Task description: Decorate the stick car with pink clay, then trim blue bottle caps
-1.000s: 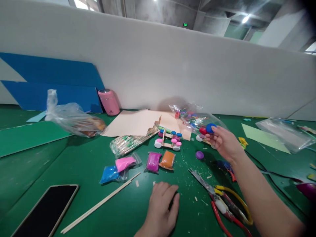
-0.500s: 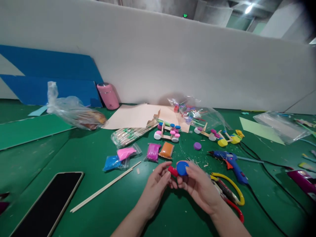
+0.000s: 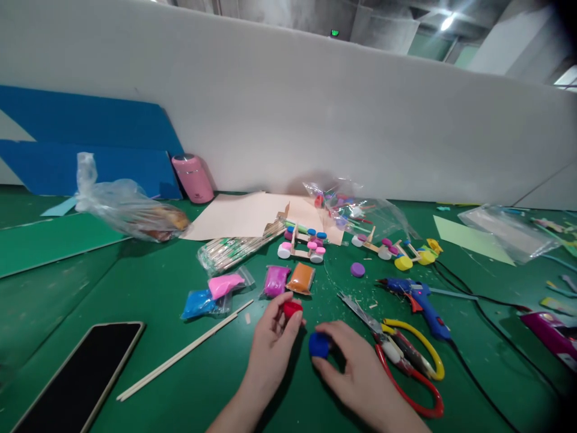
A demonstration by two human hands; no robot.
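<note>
Head view, red cap [image 3: 293, 309], blue cap [image 3: 318, 346], in separate hands [image 3: 271, 341]

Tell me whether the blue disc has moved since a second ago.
Yes: held by the right hand, the blue disc has come from beyond the purple disc to its near side, further left.

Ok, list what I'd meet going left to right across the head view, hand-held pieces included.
Phone, pink flask, red piece in the left hand, blue round piece in the right hand, purple disc, glue gun, magenta object.
</note>
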